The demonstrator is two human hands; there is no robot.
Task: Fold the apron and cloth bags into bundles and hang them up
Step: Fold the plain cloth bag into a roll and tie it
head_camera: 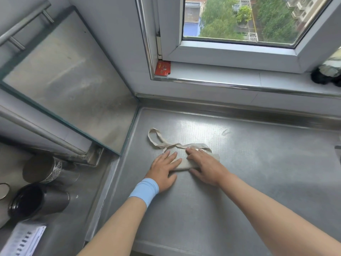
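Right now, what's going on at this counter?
A person is folding a cloth bag into a bundle on the steel counter under the window. Both hands rest flat on it, the left hand at one end and the right hand over the other. The bag is already a narrow strip, and its straps trail loose toward the back left. It is not yet hung up.

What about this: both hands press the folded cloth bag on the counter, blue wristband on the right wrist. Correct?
Wrong wrist: the head view shows the blue wristband on the left wrist. The left hand and right hand do press the cloth bag.
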